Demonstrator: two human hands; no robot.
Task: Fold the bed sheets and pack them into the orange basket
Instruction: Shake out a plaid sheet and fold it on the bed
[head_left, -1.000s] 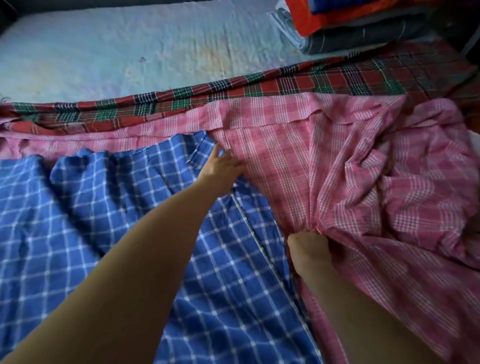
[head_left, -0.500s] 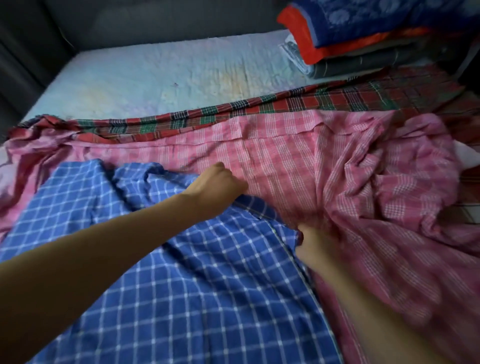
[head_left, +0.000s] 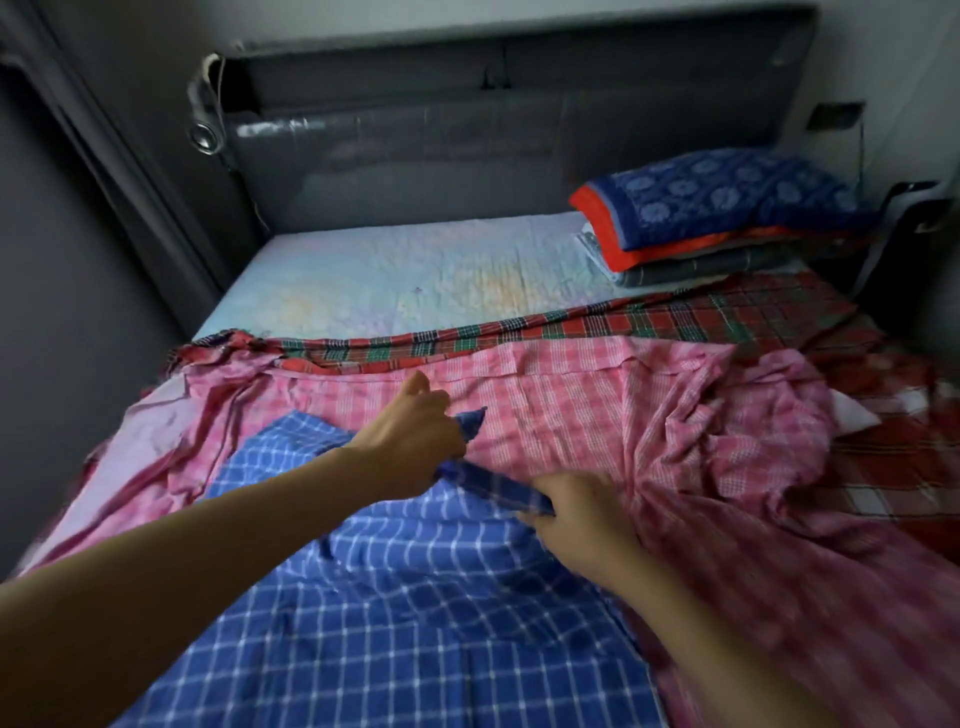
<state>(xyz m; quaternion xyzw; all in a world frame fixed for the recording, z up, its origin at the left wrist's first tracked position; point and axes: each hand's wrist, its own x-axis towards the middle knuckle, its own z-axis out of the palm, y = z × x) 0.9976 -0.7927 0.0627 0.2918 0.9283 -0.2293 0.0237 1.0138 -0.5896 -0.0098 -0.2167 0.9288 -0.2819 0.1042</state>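
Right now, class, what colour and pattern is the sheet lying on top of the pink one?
The sheet is blue with a white check, seen best in the head view.

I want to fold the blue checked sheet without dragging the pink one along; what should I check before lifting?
1. Left hand grips the blue checked cotton sheet at its corner: ok.
2. Right hand pinches the same edge: ok.
3. Right hand clear of the pink checked sheet beneath: cannot tell.
4. Blue sheet lying flat: not ok, rumpled.
5. Orange basket nearby: cannot tell, out of view.
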